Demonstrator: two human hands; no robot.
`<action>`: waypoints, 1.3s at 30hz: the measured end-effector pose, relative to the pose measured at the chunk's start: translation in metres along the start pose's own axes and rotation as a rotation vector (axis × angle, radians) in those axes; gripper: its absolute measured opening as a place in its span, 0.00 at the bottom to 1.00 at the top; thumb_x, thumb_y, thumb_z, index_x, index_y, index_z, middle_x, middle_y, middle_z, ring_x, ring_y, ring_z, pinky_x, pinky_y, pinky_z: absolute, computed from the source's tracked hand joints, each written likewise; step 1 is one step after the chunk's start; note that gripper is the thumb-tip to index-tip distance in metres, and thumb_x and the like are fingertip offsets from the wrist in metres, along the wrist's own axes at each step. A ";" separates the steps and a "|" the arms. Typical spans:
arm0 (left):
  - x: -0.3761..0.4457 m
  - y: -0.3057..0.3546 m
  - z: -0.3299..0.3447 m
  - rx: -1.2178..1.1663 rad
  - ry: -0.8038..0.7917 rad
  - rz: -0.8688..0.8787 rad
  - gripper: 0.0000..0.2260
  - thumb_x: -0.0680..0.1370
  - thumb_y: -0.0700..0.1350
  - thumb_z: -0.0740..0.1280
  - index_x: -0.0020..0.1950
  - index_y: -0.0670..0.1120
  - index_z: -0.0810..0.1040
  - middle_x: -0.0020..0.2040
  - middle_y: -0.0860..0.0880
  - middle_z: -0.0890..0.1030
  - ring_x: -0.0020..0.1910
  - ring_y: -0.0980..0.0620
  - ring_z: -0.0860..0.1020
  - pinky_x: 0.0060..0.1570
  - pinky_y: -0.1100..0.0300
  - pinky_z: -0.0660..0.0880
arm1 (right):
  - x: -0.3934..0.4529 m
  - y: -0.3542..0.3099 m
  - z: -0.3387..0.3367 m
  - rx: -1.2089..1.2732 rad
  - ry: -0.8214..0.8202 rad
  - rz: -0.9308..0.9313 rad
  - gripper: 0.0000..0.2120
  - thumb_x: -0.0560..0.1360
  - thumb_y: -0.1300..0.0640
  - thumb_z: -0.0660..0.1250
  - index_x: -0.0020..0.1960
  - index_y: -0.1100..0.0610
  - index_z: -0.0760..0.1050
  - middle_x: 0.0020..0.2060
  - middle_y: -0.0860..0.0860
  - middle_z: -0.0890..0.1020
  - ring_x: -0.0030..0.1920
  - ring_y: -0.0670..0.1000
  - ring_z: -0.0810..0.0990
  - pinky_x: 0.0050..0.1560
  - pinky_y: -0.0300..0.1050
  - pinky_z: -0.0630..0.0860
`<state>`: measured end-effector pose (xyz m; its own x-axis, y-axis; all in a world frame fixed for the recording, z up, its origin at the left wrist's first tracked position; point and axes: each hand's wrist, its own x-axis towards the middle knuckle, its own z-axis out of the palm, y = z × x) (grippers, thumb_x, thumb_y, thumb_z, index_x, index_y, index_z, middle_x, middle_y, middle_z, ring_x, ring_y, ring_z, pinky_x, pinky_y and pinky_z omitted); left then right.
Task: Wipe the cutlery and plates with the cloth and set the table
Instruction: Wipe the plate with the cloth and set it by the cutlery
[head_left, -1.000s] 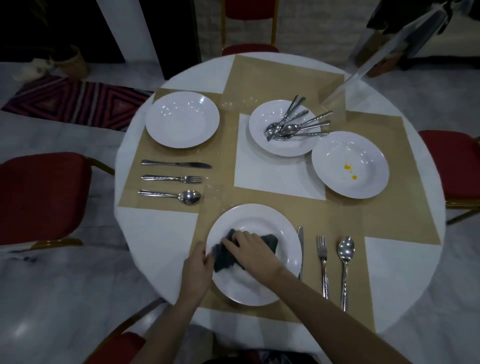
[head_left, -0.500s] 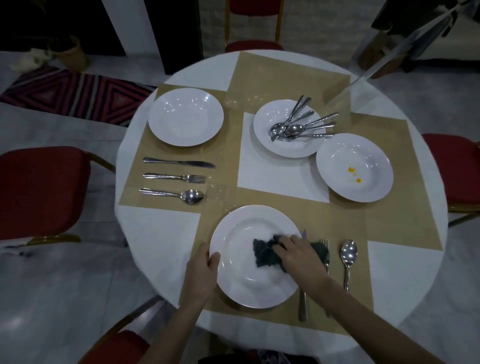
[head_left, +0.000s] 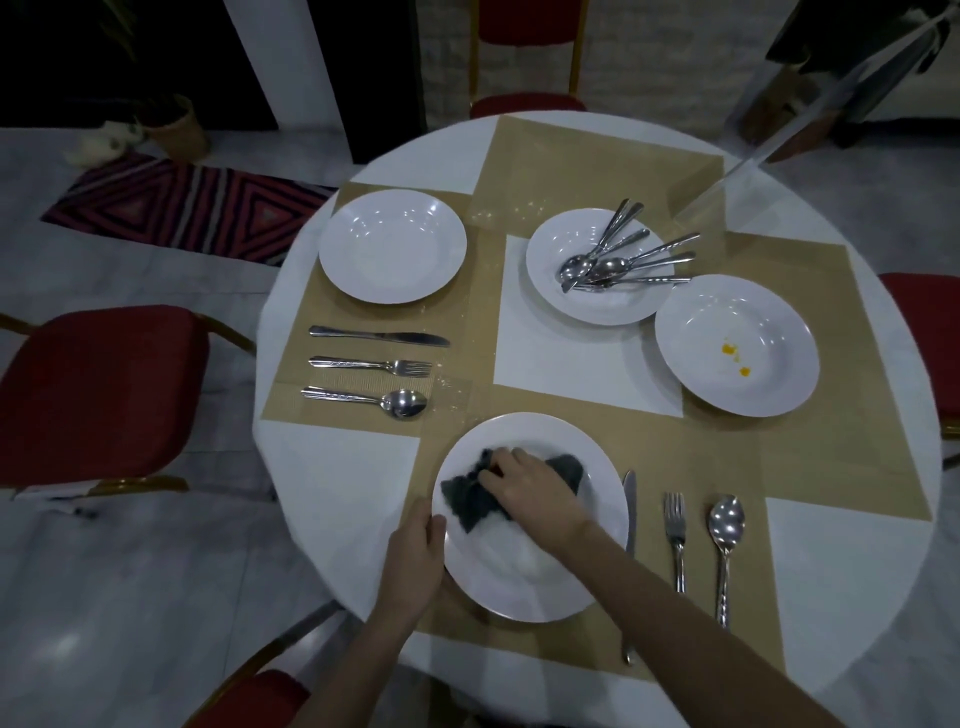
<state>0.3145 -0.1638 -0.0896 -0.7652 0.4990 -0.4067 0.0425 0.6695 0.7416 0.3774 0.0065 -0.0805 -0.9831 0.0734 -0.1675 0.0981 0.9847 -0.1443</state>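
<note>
A white plate (head_left: 524, 587) lies on the tan placemat at the table's near edge. My right hand (head_left: 530, 486) presses a dark crumpled cloth (head_left: 467, 499) onto the plate's far half, fingers curled over it. My left hand (head_left: 415, 553) grips the plate's left rim. To the right of this plate lie a knife (head_left: 630, 512), a fork (head_left: 675, 535) and a spoon (head_left: 725, 540). A plate with orange specks (head_left: 737, 345) sits at the right. Behind it, another plate (head_left: 597, 301) carries several loose pieces of cutlery (head_left: 618, 257).
At the left setting lie a clean plate (head_left: 392, 247), a knife (head_left: 379, 336), a fork (head_left: 371, 365) and a spoon (head_left: 366, 400). Red chairs (head_left: 98, 389) stand left, behind and right of the round table (head_left: 337, 467). A clear tilted sheet (head_left: 737, 171) stands at the back right.
My right hand has swept the cloth back from the plate's right edge toward its left and far part. The left hand has kept hold of the rim.
</note>
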 end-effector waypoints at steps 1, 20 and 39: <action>0.000 -0.001 0.000 0.003 0.001 -0.005 0.05 0.83 0.44 0.58 0.52 0.47 0.72 0.45 0.51 0.79 0.42 0.59 0.76 0.46 0.64 0.71 | -0.002 0.012 -0.007 -0.039 0.005 -0.017 0.18 0.74 0.64 0.66 0.63 0.59 0.74 0.59 0.59 0.75 0.57 0.59 0.76 0.58 0.52 0.73; 0.001 0.002 0.009 0.027 0.059 -0.044 0.08 0.83 0.44 0.56 0.47 0.48 0.74 0.42 0.50 0.79 0.41 0.54 0.79 0.44 0.64 0.74 | -0.018 -0.052 0.001 0.178 -0.046 0.121 0.21 0.76 0.60 0.65 0.68 0.62 0.70 0.60 0.61 0.78 0.58 0.61 0.79 0.59 0.53 0.76; -0.008 0.004 -0.001 0.080 0.002 -0.009 0.05 0.82 0.45 0.58 0.48 0.50 0.71 0.46 0.51 0.79 0.44 0.54 0.79 0.50 0.63 0.76 | -0.096 -0.008 -0.003 0.043 -0.073 0.288 0.29 0.42 0.63 0.84 0.42 0.57 0.83 0.33 0.51 0.83 0.33 0.50 0.81 0.31 0.40 0.78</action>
<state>0.3196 -0.1654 -0.0825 -0.7672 0.4919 -0.4118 0.0872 0.7159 0.6927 0.4701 -0.0081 -0.0603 -0.9005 0.3357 -0.2765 0.3792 0.9173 -0.1212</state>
